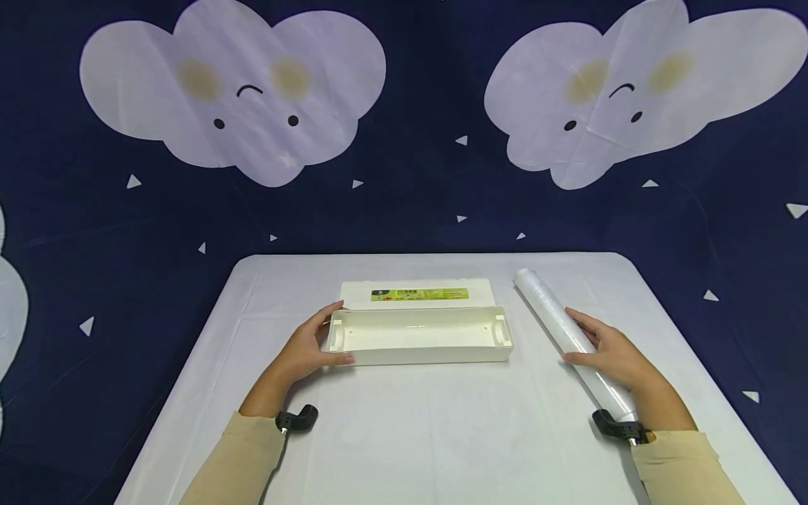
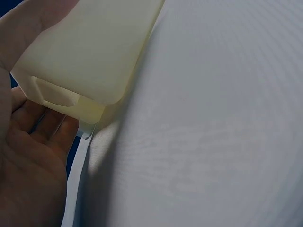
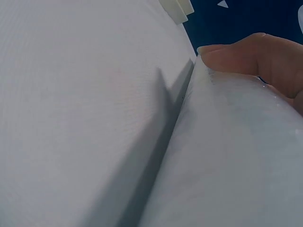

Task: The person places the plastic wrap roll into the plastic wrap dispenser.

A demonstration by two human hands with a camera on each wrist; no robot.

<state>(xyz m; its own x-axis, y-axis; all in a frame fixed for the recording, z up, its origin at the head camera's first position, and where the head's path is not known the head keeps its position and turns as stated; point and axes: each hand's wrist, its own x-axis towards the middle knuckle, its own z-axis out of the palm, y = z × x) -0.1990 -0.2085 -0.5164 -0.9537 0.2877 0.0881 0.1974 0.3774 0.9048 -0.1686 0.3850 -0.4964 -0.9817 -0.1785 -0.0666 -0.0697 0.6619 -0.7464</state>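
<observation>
A long cream plastic box [image 1: 416,355] stands open on the table, its hollow inside facing up. Behind it lies its flat lid [image 1: 353,296], bearing a yellow-green label [image 1: 419,294]. My left hand [image 1: 303,353] grips the box's left end, thumb at the front and fingers round the back; the left wrist view shows this hand [image 2: 33,161] around the box end [image 2: 90,52]. On the right, a roll of cling film [image 1: 550,308] lies slantwise, and my right hand [image 1: 612,356] holds its nearer half from above. In the right wrist view the thumb [image 3: 236,59] presses the film roll [image 3: 222,156].
A white cloth covers the table [image 1: 429,435], whose far edge runs just behind the lid. A dark blue backdrop [image 1: 429,210] with clouds and small triangles hangs behind. Each wrist wears a small black camera [image 1: 298,419].
</observation>
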